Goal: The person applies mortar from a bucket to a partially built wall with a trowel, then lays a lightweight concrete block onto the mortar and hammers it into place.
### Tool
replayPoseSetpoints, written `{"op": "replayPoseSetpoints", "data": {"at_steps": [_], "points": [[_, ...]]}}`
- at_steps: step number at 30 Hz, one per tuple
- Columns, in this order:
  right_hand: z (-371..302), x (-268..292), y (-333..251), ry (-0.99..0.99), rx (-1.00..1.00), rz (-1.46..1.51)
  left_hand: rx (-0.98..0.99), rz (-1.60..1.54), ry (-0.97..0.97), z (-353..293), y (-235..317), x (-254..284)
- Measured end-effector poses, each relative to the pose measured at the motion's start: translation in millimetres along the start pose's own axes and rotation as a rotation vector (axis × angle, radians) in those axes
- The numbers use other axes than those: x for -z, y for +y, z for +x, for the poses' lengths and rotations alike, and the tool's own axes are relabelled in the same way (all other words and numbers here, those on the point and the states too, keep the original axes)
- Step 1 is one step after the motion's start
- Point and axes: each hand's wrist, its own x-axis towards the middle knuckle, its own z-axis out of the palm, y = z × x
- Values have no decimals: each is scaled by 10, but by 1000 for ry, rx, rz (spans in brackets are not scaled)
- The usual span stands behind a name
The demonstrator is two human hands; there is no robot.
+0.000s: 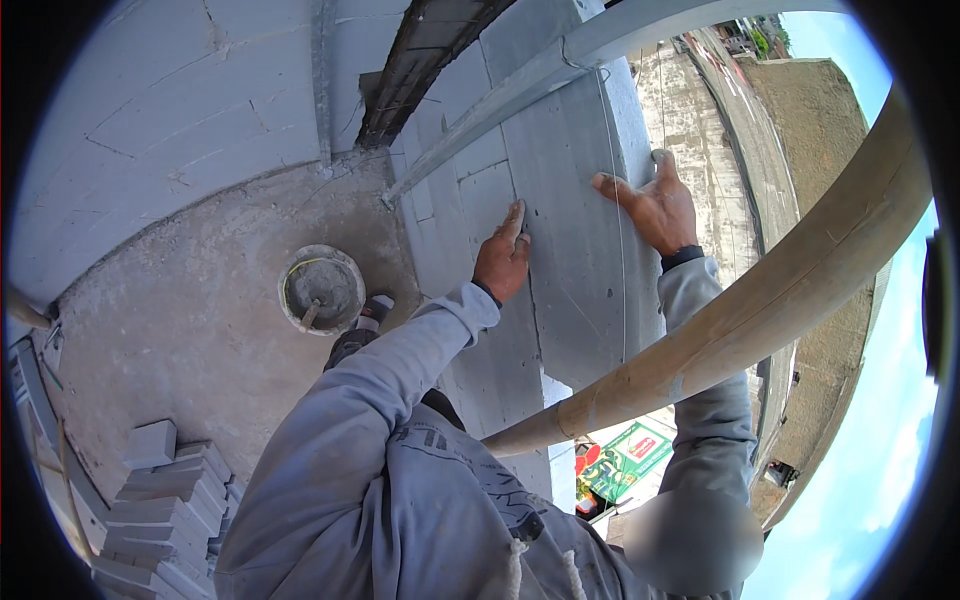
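A wall of large grey blocks [565, 200] runs up the middle of the view. My left hand [502, 260] is against its inner face, at a joint between blocks, with the fingers stretched out. A small dark spot shows beside its fingertips; I cannot make out what it is. My right hand [660, 208] is at the wall's outer top edge, thumb and fingers spread, nothing in its grasp. A thin string [622, 270] runs along the block beside my right thumb.
A round bucket [345, 262] of grey mortar, a tool handle in it, stands on the concrete floor [200, 310]. Blocks are stacked [165, 510] lower left. A thick wooden pole [740, 310] crosses my right arm; a metal bar [500, 110] slants across the wall. Rooftops lie beyond.
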Motion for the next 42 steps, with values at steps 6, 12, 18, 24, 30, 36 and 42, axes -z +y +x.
{"op": "replayPoseSetpoints", "data": {"at_steps": [6,12,18,24,30,36,42], "points": [[-39,-29,45,43,43,4,-101,76,97,-16,-69,-103],[-39,-14,162,29,79,31,-89,40,127,-47,-71,-121],[-110,7,401,-32,134,374,-2,0,97,-56,22,-89],[-207,-22,415,-44,216,587,32,69,74,-41,96,-89],[-198,-76,436,11,165,416,18,110,95,-25,39,-156],[-185,-94,455,15,110,363,19,103,109,-30,68,-199],[-197,-112,394,68,188,478,83,-1,132,0,145,-157]]}}
